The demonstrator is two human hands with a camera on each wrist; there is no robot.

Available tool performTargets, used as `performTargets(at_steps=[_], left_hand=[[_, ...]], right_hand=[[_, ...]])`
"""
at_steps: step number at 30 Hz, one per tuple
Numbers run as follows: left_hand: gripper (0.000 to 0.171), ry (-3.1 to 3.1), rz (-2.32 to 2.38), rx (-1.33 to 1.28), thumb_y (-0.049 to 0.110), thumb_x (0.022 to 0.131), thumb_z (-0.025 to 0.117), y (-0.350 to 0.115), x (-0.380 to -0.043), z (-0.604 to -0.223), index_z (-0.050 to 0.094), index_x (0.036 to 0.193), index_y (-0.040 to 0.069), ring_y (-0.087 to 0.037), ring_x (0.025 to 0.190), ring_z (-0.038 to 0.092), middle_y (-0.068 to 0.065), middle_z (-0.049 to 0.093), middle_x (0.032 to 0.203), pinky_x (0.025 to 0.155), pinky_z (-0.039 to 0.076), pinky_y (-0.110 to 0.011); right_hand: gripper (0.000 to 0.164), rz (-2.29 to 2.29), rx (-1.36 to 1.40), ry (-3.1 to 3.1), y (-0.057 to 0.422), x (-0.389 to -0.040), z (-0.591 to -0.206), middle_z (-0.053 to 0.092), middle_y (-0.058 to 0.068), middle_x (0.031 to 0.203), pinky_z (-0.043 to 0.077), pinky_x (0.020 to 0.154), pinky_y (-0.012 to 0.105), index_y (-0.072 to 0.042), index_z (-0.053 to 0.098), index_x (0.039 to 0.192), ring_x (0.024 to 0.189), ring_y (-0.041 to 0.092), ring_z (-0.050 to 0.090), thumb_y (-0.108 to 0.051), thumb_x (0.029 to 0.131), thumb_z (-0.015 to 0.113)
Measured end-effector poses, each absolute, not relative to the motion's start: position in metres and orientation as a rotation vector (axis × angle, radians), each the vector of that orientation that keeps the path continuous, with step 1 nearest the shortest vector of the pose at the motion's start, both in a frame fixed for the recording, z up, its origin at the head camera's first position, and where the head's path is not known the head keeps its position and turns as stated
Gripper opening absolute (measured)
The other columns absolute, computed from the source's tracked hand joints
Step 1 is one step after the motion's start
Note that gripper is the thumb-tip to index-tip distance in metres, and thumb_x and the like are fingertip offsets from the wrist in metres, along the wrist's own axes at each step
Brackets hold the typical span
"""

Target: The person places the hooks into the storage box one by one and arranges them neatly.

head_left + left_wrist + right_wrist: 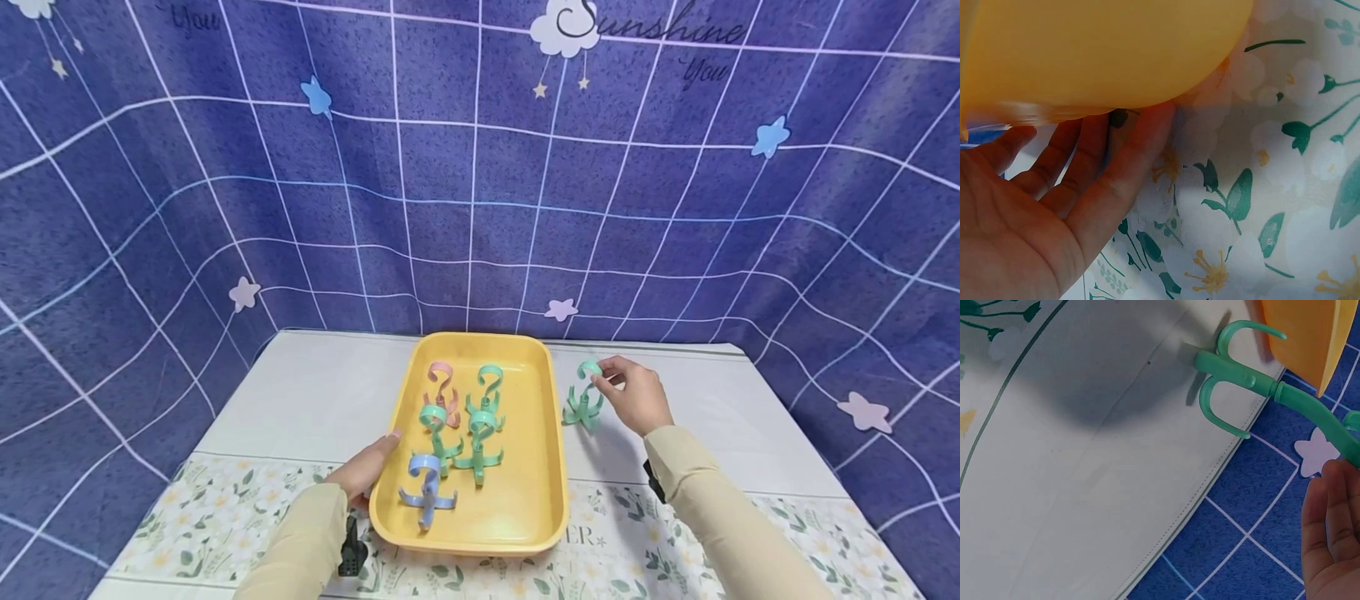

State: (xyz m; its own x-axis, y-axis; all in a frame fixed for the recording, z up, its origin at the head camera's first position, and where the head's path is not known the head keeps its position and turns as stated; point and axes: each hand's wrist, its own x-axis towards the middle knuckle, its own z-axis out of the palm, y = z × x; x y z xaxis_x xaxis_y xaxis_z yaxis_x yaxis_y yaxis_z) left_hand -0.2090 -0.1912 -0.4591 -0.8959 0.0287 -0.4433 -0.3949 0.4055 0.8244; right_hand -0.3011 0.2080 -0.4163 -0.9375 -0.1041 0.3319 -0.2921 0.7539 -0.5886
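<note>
My right hand (637,396) pinches the curled top of a green rotating claw hook (582,408) between thumb and fingers. The hook hangs upright, prongs down, just right of the yellow tray (525,500). In the right wrist view its stem and prongs (1241,375) show near the tray's side. At the tray's left side my left hand (363,468) holds the edge, thumb by the rim; the left wrist view shows its fingers (1113,181) beneath the tray's underside. Inside the tray stand a pink claw hook (441,368), three green claw hooks (478,457) and a blue claw hook (427,498).
A white cloth with a floral band (247,492) covers the table. Behind and at both sides hangs a blue curtain (442,233) with grid lines and stars. The tray's right part is bare. Dark wrist straps (352,550) sit below both sleeves.
</note>
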Motion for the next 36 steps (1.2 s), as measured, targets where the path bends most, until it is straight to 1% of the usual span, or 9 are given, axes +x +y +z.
performTargets(at_steps=[11, 20, 27, 32, 36], left_hand=[[0.069, 2.257, 1.523, -0.314, 0.053, 0.109, 0.028, -0.191, -0.21, -0.46, 0.031, 0.155, 0.001, -0.026, 0.086, 0.07, -0.016, 0.067, 0.11, 0.068, 0.06, -0.045], [0.07, 2.248, 1.527, -0.298, 0.054, 0.109, 0.027, -0.192, -0.21, -0.46, 0.031, 0.154, 0.0, -0.026, 0.084, 0.07, -0.016, 0.067, 0.109, 0.068, 0.06, -0.046], [0.071, 2.24, 1.541, -0.309, 0.055, 0.108, 0.028, -0.194, -0.211, -0.462, 0.033, 0.154, 0.001, -0.025, 0.083, 0.07, -0.014, 0.068, 0.106, 0.067, 0.06, -0.045], [0.069, 2.248, 1.519, -0.297, 0.053, 0.11, 0.025, -0.192, -0.21, -0.46, 0.029, 0.156, 0.002, -0.026, 0.085, 0.07, -0.016, 0.067, 0.108, 0.068, 0.06, -0.046], [0.068, 2.25, 1.513, -0.295, 0.052, 0.11, 0.025, -0.192, -0.21, -0.459, 0.028, 0.156, 0.002, -0.026, 0.085, 0.07, -0.016, 0.067, 0.109, 0.068, 0.06, -0.046]], right_hand=[[0.023, 0.895, 0.412, -2.623, 0.212, -0.29, -0.407, 0.073, 0.013, 0.095, 0.054, 0.08, 0.051, 0.0, 0.072, 0.113, 0.085, 0.033, 0.07, -0.016, 0.096, 0.072], [0.02, 0.891, 0.447, -2.592, 0.212, -0.279, -0.392, 0.074, 0.012, 0.095, 0.059, 0.074, 0.043, 0.0, 0.073, 0.111, 0.086, 0.028, 0.07, -0.011, 0.094, 0.074], [0.019, 0.916, 0.489, -2.532, 0.214, -0.266, -0.381, 0.073, 0.009, 0.095, 0.059, 0.07, 0.037, -0.001, 0.074, 0.111, 0.085, 0.024, 0.069, -0.01, 0.094, 0.074], [0.019, 0.903, 0.536, -2.472, 0.214, -0.256, -0.374, 0.074, 0.007, 0.096, 0.059, 0.069, 0.038, -0.002, 0.075, 0.11, 0.084, 0.021, 0.068, -0.01, 0.093, 0.076], [0.018, 0.9, 0.572, -2.445, 0.212, -0.246, -0.367, 0.074, 0.005, 0.098, 0.058, 0.068, 0.035, -0.004, 0.075, 0.11, 0.083, 0.02, 0.069, -0.009, 0.093, 0.076]])
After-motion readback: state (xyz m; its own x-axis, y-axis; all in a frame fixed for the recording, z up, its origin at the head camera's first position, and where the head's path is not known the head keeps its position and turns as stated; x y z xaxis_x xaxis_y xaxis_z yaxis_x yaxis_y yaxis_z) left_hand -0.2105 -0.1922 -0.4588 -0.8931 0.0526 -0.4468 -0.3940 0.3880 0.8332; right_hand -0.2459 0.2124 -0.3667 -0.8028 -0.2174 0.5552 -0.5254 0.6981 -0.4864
